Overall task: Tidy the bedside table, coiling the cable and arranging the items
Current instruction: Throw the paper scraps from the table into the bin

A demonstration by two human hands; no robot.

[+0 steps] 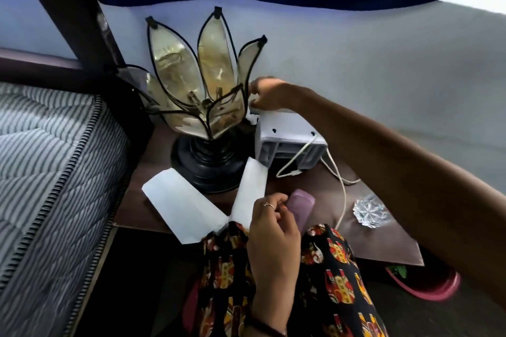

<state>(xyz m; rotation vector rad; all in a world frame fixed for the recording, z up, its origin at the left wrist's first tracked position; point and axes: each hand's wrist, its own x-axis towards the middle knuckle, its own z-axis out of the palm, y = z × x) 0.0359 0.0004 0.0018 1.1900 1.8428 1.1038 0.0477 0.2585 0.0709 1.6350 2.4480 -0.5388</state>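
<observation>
On the dark wooden bench (364, 230), the limp white cable (342, 191) is best gathered mid-length; a lilac bottle (299, 209) is gripped by the left hand (271, 230), a white box (284, 131) by the right hand (267, 94).

The right hand (267, 96) reaches behind the white plastic box-shaped device (287, 139), fingertips lost between it and the petal-shaped glass lamp (197, 90), so its grasp can't be read. The thin white cable (341, 189) drops out of sight behind the patterned black, red and yellow fabric (328, 268). The pink round tub (427, 286) hides mostly under the dark brown wooden bedside table (383, 232).
</observation>
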